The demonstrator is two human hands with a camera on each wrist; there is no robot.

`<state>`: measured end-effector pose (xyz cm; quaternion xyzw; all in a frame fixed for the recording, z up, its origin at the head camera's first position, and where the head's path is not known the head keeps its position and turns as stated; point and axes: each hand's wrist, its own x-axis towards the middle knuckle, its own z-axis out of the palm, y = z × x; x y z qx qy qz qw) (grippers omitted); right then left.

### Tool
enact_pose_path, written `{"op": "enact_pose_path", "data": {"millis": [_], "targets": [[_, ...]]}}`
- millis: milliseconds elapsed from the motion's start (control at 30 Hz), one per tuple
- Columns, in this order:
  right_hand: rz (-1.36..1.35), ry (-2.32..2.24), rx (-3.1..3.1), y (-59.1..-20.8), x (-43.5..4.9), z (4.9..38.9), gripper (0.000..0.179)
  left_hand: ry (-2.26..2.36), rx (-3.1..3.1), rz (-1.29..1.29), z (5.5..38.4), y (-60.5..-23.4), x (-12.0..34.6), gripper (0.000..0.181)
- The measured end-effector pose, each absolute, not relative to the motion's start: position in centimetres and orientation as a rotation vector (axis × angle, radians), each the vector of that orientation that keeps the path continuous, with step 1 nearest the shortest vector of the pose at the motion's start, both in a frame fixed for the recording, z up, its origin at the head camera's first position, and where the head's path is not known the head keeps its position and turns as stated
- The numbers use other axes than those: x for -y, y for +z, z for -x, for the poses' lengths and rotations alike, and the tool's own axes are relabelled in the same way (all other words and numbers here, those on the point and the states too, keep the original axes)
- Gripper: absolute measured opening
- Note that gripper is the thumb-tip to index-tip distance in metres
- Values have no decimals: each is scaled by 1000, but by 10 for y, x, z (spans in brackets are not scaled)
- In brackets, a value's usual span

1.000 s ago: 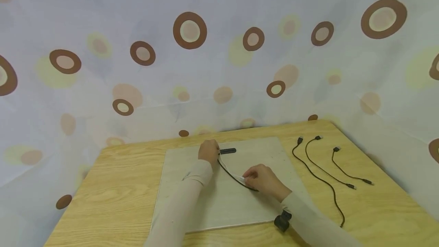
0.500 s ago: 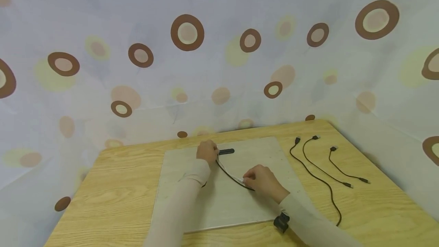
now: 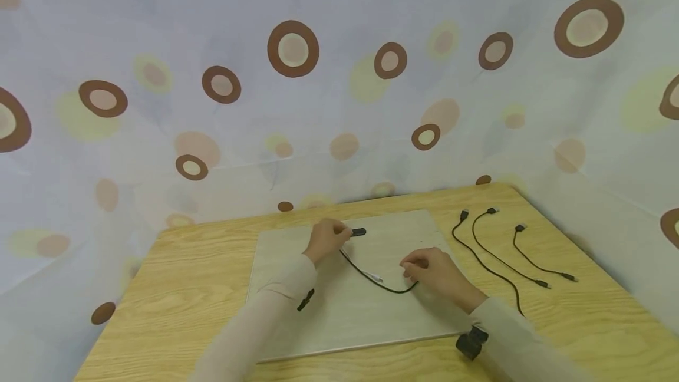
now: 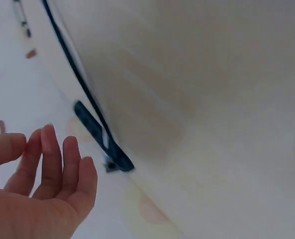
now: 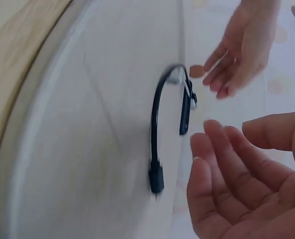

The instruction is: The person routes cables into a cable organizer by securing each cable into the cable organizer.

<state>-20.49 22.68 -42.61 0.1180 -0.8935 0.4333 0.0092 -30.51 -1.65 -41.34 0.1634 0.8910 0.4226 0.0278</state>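
Observation:
On the pale board [image 3: 339,311], a flat black strip with rounded ends [image 3: 359,231] lies near the back edge. A black cable [image 3: 389,290] curves forward from it, and its dark connector [image 5: 156,178] shows in the right wrist view. Alongside runs a thin white cable, whose white plug [image 3: 375,277] rests against the black one. My left hand [image 3: 325,239] hovers by the strip, partly covering it; in the left wrist view its loosely bent fingers [image 4: 52,159] hold nothing. Close over the black cable's near end, my right hand [image 3: 437,273] has relaxed fingers and nothing in them.
Three dark USB cables, a long one [image 3: 490,270], a middle one [image 3: 504,264] and a short one [image 3: 536,267], lie on the wooden table [image 3: 180,287] to the right of the board. A patterned cloth [image 3: 345,105] rises behind the table.
My right hand has let go of the white plug and moved right. The left hand has shifted slightly right over the strip, its fingers off the cables.

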Motion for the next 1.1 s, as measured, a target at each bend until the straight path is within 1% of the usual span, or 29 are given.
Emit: {"op": "enact_pose_path", "data": {"millis": [233, 467, 667, 767, 967, 1100], "targets": [[-194, 1555, 2695, -426, -270, 203, 28, 1482, -2464, -449, 275, -414, 10, 25], [-147, 1520, 2658, -420, -311, 203, 40, 1600, -2233, -475, 236, -416, -14, 29], [-9, 1363, 2671, -426, -362, 213, 47, 1683, -2014, -449, 208, -418, -44, 28], [60, 1242, 2680, -429, -385, 219, 48, 1694, -1945, -436, 198, -414, -55, 26], [89, 947, 2790, -428, -417, 235, 42, 1665, -1826, -447, 183, -410, -60, 28], [126, 914, 2854, -426, -432, 247, 43, 1657, -1727, -441, 176, -407, -59, 30]]}}
